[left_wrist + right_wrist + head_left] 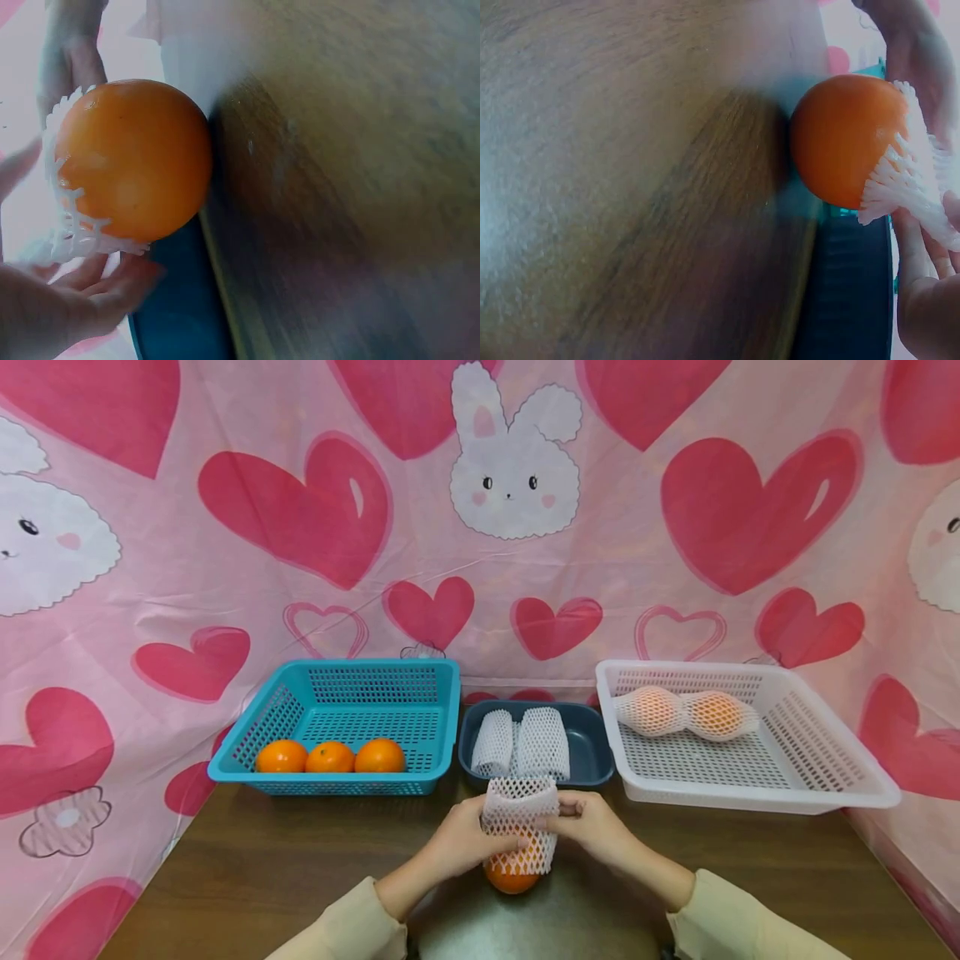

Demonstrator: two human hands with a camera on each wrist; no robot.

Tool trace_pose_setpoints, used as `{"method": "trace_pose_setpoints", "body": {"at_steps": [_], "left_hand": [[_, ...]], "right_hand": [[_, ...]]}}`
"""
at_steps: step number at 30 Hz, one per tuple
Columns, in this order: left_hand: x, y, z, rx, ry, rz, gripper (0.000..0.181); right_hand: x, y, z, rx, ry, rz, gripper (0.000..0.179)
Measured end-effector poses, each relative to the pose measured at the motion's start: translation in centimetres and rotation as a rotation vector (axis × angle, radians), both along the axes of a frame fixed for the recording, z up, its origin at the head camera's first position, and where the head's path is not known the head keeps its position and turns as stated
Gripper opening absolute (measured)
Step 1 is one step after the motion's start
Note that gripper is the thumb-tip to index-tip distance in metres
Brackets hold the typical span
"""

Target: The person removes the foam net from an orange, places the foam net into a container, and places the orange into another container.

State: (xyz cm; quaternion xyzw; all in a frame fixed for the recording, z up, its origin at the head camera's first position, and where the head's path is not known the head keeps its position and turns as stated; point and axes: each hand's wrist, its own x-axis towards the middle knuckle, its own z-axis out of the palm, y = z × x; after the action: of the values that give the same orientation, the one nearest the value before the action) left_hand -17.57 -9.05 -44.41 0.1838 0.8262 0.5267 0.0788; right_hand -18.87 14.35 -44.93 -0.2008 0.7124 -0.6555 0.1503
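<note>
In the head view, an orange [512, 883] is on the table, its upper part inside a white foam net sleeve [522, 793]. My left hand [463, 837] grips the sleeve from the left, thumb across its front. From the right, my right hand [596, 828] pinches the sleeve's side between thumb and fingers. The sleeve's upper end stands above the fruit. Both wrist views show the bare underside of the orange [139, 161], with the net's cut edge [900, 176] around it.
Behind the hands, a dark blue tray [592, 743] holds folded foam sleeves [545, 739]. At left a teal basket [420, 681] contains three oranges [330, 757]. A white basket [817, 777] at right holds two netted oranges [716, 714]. A patterned cloth [510, 602] hangs behind the wooden table [262, 877].
</note>
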Motion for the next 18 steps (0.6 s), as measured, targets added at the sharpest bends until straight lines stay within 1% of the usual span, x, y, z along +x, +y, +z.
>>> {"method": "trace_pose_setpoints", "body": {"at_steps": [2,4,6,9,13,18], "left_hand": [[0.09,0.04,-0.15,-0.017,-0.038,-0.045,0.055],[0.15,0.1,-0.28,-0.038,-0.055,-0.085,0.065],[0.17,0.12,-0.38,-0.05,-0.056,-0.108,0.074],[0.17,0.16,-0.42,-0.062,-0.059,-0.125,0.083],[0.25,0.28,-0.53,-0.065,-0.057,-0.128,0.085],[0.29,0.3,-0.51,-0.062,-0.042,-0.125,0.083]], "right_hand": [[-0.11,0.16,0.09,-0.001,-0.035,-0.009,0.04],[-0.26,0.25,0.17,-0.002,-0.047,-0.019,0.042],[-0.44,0.26,0.28,0.0,-0.052,-0.029,0.045],[-0.7,0.19,0.42,0.004,-0.06,-0.037,0.051],[-0.82,0.16,0.54,0.005,-0.078,-0.041,0.054],[-0.75,0.21,0.72,-0.005,-0.086,-0.052,0.052]]}}
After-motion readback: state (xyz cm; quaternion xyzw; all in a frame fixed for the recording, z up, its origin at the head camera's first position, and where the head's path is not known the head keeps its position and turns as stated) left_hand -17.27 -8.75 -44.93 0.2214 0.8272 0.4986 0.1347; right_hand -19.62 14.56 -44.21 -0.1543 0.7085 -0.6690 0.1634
